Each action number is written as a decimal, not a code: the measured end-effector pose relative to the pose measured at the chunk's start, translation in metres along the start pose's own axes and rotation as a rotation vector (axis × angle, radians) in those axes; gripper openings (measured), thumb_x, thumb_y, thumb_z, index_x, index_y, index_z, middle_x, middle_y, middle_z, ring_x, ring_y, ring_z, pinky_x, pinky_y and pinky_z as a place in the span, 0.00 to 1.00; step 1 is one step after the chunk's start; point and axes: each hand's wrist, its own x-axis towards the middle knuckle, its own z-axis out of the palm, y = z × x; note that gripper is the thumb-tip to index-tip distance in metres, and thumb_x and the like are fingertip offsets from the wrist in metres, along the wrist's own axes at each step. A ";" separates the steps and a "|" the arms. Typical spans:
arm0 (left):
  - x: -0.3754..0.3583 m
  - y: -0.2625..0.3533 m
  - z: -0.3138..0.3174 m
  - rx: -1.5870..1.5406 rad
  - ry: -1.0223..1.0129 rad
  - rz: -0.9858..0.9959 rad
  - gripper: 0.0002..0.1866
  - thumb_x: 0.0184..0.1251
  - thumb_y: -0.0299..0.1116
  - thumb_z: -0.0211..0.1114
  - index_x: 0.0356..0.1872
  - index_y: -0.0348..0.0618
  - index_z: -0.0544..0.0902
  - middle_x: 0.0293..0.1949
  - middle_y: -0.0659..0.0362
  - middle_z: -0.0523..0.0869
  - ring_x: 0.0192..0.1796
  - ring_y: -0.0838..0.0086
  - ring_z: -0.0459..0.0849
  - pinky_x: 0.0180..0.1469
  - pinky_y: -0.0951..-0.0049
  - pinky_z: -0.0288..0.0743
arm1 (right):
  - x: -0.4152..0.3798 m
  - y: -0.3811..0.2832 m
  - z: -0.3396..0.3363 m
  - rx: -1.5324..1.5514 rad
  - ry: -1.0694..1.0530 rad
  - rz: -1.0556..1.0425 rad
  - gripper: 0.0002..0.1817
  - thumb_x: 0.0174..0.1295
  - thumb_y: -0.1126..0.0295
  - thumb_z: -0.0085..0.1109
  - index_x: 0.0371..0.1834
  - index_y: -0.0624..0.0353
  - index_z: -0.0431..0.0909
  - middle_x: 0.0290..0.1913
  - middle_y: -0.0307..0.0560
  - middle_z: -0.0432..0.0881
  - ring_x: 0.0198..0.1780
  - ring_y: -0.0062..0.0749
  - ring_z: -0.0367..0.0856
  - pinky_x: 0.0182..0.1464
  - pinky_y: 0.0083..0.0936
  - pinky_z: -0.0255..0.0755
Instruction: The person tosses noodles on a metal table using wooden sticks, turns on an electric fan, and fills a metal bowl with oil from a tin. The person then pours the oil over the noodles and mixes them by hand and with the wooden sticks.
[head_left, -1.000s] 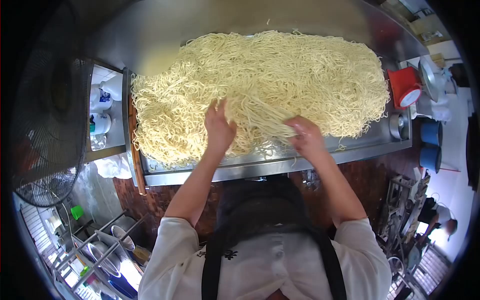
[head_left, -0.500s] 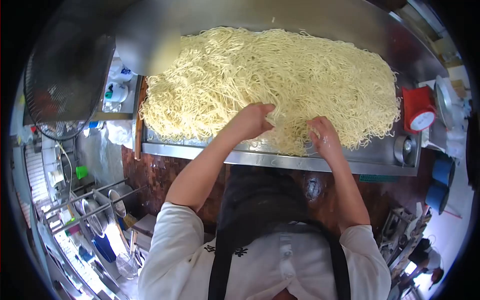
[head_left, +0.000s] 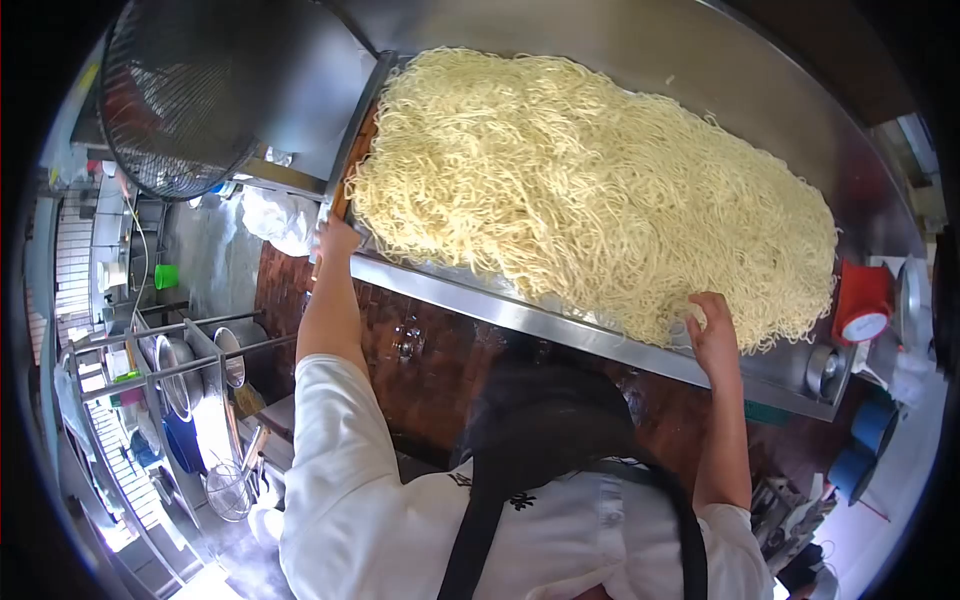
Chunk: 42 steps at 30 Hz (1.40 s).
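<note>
A kitchen is surrounding a steel tabletop (head_left: 460, 300), which is slanting down to the right above a red-brown floor (head_left: 450, 350). Pale noodles (head_left: 600, 180) are covering most of it in one broad heap. My left fingers (head_left: 327, 232) are gripping the near end of a wooden stick (head_left: 361, 150) lying along the left edge. My right fingers (head_left: 711, 300) are hanging loosely curled, holding nothing visible, at the heap's near edge; I cannot tell whether they are touching it. Near the right end, a red scale (head_left: 864, 300) is standing beside a bowl (head_left: 822, 370).
</note>
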 end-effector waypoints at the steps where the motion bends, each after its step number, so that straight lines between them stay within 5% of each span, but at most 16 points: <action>1: -0.006 -0.015 0.001 -0.009 -0.110 -0.018 0.42 0.62 0.36 0.65 0.77 0.48 0.55 0.76 0.44 0.58 0.77 0.46 0.60 0.69 0.31 0.58 | 0.007 -0.012 0.006 0.015 -0.015 -0.034 0.18 0.57 0.75 0.66 0.52 0.59 0.79 0.52 0.55 0.78 0.56 0.54 0.77 0.58 0.40 0.73; 6: 0.017 -0.076 0.034 -0.113 -0.067 0.268 0.28 0.60 0.32 0.63 0.63 0.42 0.67 0.55 0.38 0.83 0.58 0.45 0.82 0.58 0.47 0.76 | 0.044 -0.091 0.029 0.049 -0.072 -0.199 0.18 0.58 0.75 0.65 0.52 0.61 0.80 0.52 0.55 0.78 0.55 0.54 0.77 0.58 0.39 0.73; 8: -0.009 -0.098 -0.010 -0.081 0.013 0.296 0.23 0.61 0.30 0.61 0.59 0.40 0.70 0.45 0.39 0.87 0.52 0.44 0.86 0.53 0.50 0.79 | 0.055 -0.115 0.037 0.100 -0.110 -0.244 0.18 0.57 0.75 0.65 0.52 0.61 0.80 0.51 0.55 0.79 0.54 0.54 0.77 0.57 0.40 0.73; 12: -0.092 -0.136 -0.145 0.158 0.202 0.294 0.21 0.68 0.47 0.61 0.51 0.41 0.81 0.43 0.42 0.88 0.48 0.45 0.87 0.49 0.47 0.80 | 0.069 -0.147 0.058 0.090 -0.256 -0.259 0.19 0.59 0.72 0.65 0.55 0.60 0.80 0.50 0.55 0.80 0.55 0.53 0.78 0.59 0.41 0.73; 15: -0.147 -0.152 -0.218 0.035 0.094 0.367 0.22 0.65 0.30 0.61 0.62 0.49 0.80 0.46 0.38 0.86 0.50 0.43 0.85 0.48 0.48 0.78 | 0.067 -0.163 0.080 0.073 -0.390 -0.333 0.19 0.62 0.61 0.65 0.52 0.59 0.82 0.49 0.57 0.81 0.53 0.55 0.78 0.56 0.44 0.73; 16: -0.145 -0.164 -0.210 -0.043 0.147 0.489 0.22 0.65 0.25 0.63 0.61 0.46 0.79 0.38 0.45 0.89 0.41 0.51 0.89 0.43 0.56 0.80 | 0.066 -0.178 0.082 0.092 -0.440 -0.336 0.20 0.63 0.59 0.65 0.54 0.59 0.81 0.51 0.57 0.81 0.55 0.55 0.78 0.58 0.45 0.73; 21: -0.199 -0.068 -0.142 -1.045 -0.485 0.638 0.23 0.70 0.33 0.68 0.63 0.42 0.73 0.38 0.67 0.78 0.38 0.83 0.75 0.37 0.75 0.76 | 0.057 -0.234 0.110 0.716 -0.577 -0.287 0.30 0.72 0.50 0.58 0.71 0.54 0.68 0.55 0.51 0.82 0.59 0.43 0.79 0.61 0.37 0.74; 25: -0.264 0.077 -0.066 -1.403 -1.239 0.394 0.25 0.78 0.52 0.56 0.63 0.44 0.72 0.40 0.61 0.79 0.39 0.76 0.78 0.43 0.69 0.80 | 0.045 -0.231 0.122 1.337 -0.568 0.190 0.31 0.74 0.49 0.55 0.73 0.55 0.64 0.52 0.47 0.82 0.59 0.37 0.79 0.58 0.35 0.75; 26: -0.269 0.102 -0.033 -1.399 -1.251 0.539 0.24 0.79 0.51 0.56 0.60 0.41 0.73 0.39 0.61 0.81 0.37 0.75 0.80 0.39 0.69 0.81 | 0.045 -0.226 0.121 1.304 -0.460 0.367 0.23 0.74 0.53 0.56 0.64 0.56 0.70 0.48 0.45 0.83 0.53 0.36 0.83 0.52 0.34 0.79; 29: -0.291 0.139 -0.038 -1.258 -1.304 0.313 0.14 0.78 0.44 0.58 0.48 0.43 0.72 0.27 0.64 0.73 0.25 0.77 0.75 0.25 0.73 0.75 | 0.053 -0.178 0.121 1.428 -0.372 0.755 0.16 0.74 0.56 0.57 0.55 0.54 0.72 0.39 0.41 0.82 0.38 0.29 0.84 0.39 0.27 0.79; 30: -0.290 0.142 -0.034 -1.208 -1.291 0.338 0.13 0.77 0.42 0.59 0.47 0.44 0.72 0.25 0.64 0.72 0.23 0.78 0.74 0.23 0.74 0.73 | 0.056 -0.151 0.136 1.376 -0.296 0.798 0.12 0.74 0.59 0.57 0.51 0.53 0.72 0.33 0.37 0.79 0.25 0.25 0.77 0.29 0.22 0.76; 33: -0.278 0.140 -0.026 -1.118 -1.223 0.433 0.12 0.75 0.38 0.62 0.47 0.45 0.70 0.23 0.65 0.69 0.19 0.79 0.69 0.18 0.76 0.66 | 0.061 -0.119 0.116 1.330 -0.239 0.686 0.15 0.73 0.58 0.59 0.54 0.55 0.73 0.27 0.32 0.72 0.24 0.16 0.72 0.23 0.19 0.69; 35: -0.256 0.127 -0.025 -1.108 -1.148 0.533 0.14 0.74 0.36 0.63 0.50 0.44 0.69 0.24 0.65 0.70 0.16 0.80 0.67 0.16 0.77 0.62 | 0.051 -0.106 0.081 1.114 -0.184 0.569 0.16 0.73 0.58 0.59 0.56 0.55 0.71 0.27 0.33 0.70 0.24 0.17 0.72 0.24 0.19 0.70; 37: -0.257 0.107 -0.054 -0.963 -0.790 0.636 0.15 0.74 0.35 0.64 0.53 0.43 0.69 0.25 0.65 0.71 0.15 0.81 0.63 0.13 0.76 0.56 | 0.033 -0.078 0.046 0.857 -0.080 0.404 0.19 0.74 0.58 0.58 0.59 0.55 0.69 0.29 0.34 0.70 0.24 0.17 0.72 0.24 0.18 0.70; 40: -0.228 0.061 -0.082 -0.818 -0.655 0.770 0.16 0.73 0.33 0.64 0.55 0.43 0.70 0.26 0.64 0.74 0.20 0.81 0.68 0.21 0.74 0.64 | 0.013 -0.051 -0.039 0.671 -0.116 0.413 0.23 0.74 0.59 0.57 0.67 0.55 0.66 0.35 0.38 0.74 0.28 0.23 0.74 0.30 0.24 0.73; 42: -0.222 0.046 -0.098 -0.650 -0.426 0.893 0.17 0.72 0.32 0.65 0.56 0.41 0.71 0.27 0.58 0.77 0.26 0.72 0.76 0.30 0.66 0.69 | 0.016 -0.010 -0.072 0.256 0.018 0.142 0.25 0.74 0.60 0.56 0.69 0.55 0.64 0.37 0.43 0.77 0.33 0.32 0.77 0.39 0.32 0.74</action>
